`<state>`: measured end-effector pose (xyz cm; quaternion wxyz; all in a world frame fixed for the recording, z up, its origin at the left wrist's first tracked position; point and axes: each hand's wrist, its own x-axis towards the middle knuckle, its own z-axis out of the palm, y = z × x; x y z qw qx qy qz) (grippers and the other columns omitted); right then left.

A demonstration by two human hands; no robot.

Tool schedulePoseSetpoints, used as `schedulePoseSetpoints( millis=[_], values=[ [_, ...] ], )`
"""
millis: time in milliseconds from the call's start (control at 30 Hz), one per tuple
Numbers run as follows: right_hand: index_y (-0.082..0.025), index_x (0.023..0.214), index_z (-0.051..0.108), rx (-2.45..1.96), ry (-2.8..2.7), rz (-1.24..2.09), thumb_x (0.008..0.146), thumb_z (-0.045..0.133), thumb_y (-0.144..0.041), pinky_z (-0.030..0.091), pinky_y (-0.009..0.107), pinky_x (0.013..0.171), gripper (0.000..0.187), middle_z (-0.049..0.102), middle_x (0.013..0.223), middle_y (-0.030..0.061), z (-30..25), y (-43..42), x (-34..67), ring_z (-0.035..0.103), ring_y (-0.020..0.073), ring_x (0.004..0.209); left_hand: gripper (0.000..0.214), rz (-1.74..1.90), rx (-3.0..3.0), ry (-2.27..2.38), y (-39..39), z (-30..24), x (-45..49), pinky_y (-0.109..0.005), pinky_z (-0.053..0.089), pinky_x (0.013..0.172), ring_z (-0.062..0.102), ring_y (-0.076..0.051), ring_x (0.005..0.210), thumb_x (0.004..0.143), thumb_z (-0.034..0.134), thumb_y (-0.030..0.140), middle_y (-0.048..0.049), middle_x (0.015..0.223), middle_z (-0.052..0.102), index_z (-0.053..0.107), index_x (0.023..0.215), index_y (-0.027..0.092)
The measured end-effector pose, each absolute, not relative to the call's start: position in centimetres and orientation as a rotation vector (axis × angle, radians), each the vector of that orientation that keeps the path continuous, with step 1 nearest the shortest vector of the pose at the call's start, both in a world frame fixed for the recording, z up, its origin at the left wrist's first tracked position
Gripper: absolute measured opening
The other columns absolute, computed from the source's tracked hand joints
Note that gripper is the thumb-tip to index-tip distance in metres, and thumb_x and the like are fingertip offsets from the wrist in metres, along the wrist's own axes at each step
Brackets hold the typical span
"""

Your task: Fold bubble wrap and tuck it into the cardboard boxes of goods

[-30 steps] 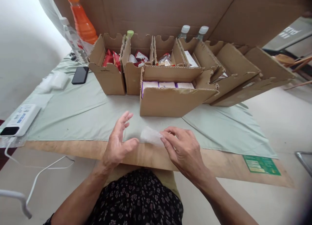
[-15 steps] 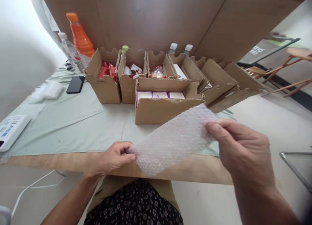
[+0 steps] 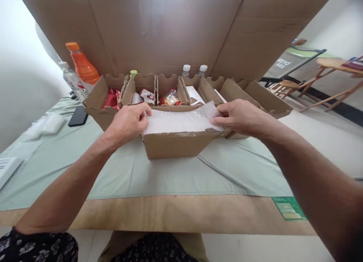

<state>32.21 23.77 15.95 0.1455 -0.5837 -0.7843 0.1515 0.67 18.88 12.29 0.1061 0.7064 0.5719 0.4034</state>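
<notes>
A sheet of clear bubble wrap [image 3: 181, 121] lies spread flat over the open top of a small cardboard box [image 3: 176, 144] on the green cloth. My left hand [image 3: 129, 120] pinches the sheet's left end at the box's left wall. My right hand [image 3: 239, 116] pinches the right end at the box's right wall. Both arms are stretched forward over the table. The box's contents are hidden under the sheet.
Behind the box stands a row of open cardboard bins [image 3: 159, 90] with red packets and snacks, backed by a tall cardboard panel [image 3: 159, 31]. An orange bottle [image 3: 82, 65], clear bottles and a black phone [image 3: 78, 115] sit at left. Wooden chairs [image 3: 326, 75] stand at right.
The bubble wrap was unfolded between my hands near the table edge, then carried forward and laid over the small box. The purple-and-white packs inside are now covered.
</notes>
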Motion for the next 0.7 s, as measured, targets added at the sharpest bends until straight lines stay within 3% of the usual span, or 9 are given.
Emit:
schedulePoseSetpoints(
  millis=[100,233,333,467,600,700],
  values=[
    [-0.023,0.052,0.056,-1.788,-2.560,0.202,0.074,0.076,-0.022,0.035,0.033,0.058,0.030,0.050,0.049,-0.0007,16.4,25.6,31.9,0.047,0.0161,0.053,0.015,0.758,2.258,1.862,19.3,12.5,0.8,-0.029,0.034,0.058,0.045,-0.014,0.054,0.074,0.058,0.010,0.0033,0.057,0.055,0.067,0.075,0.023],
    [-0.022,0.048,0.053,-1.780,-2.708,-0.036,0.070,0.077,-0.022,0.043,0.035,0.068,0.032,0.056,0.053,0.0040,15.7,27.2,29.9,0.063,0.0222,0.067,0.020,0.352,2.419,1.937,21.0,13.6,1.9,-0.034,0.041,0.069,0.053,-0.020,0.060,0.069,0.062,0.006,0.0002,0.057,0.055,0.066,0.062,0.024],
    [-0.021,0.044,0.043,-1.820,-2.665,-0.100,0.063,0.080,-0.019,0.045,0.037,0.072,0.041,0.052,0.051,0.0029,14.7,27.7,28.5,0.067,0.0244,0.073,0.021,0.173,2.503,1.937,22.6,13.8,3.1,-0.040,0.046,0.080,0.062,-0.026,0.071,0.070,0.066,0.007,-0.0020,0.056,0.052,0.062,0.055,0.021],
    [-0.021,0.044,0.035,-1.834,-2.594,-0.156,0.056,0.089,-0.022,0.044,0.039,0.069,0.056,0.038,0.045,-0.0007,14.8,26.9,29.4,0.065,0.0280,0.068,0.021,0.148,2.596,1.824,22.1,14.0,3.2,-0.042,0.048,0.082,0.063,-0.026,0.073,0.074,0.071,0.016,-0.0035,0.065,0.054,0.060,0.055,0.019],
    [-0.021,0.059,0.058,-1.562,-2.441,-0.200,0.076,0.083,-0.047,0.044,0.036,0.071,0.040,0.043,0.050,-0.0013,16.3,25.7,31.7,0.063,0.0230,0.071,0.020,0.582,2.608,1.629,20.0,14.9,2.8,-0.037,0.044,0.078,0.060,-0.023,0.074,0.085,0.064,0.025,-0.0053,0.079,0.060,0.067,0.065,0.022],
    [-0.021,0.065,0.063,-1.400,-2.628,0.101,0.098,0.059,-0.050,0.042,0.031,0.064,0.044,0.054,0.057,-0.0010,16.7,26.0,31.2,0.057,0.0160,0.062,0.035,0.423,2.576,1.499,20.2,15.1,3.5,-0.034,0.039,0.069,0.052,-0.020,0.061,0.092,0.055,0.030,-0.0030,0.063,0.055,0.059,0.058,0.023]
  ],
)
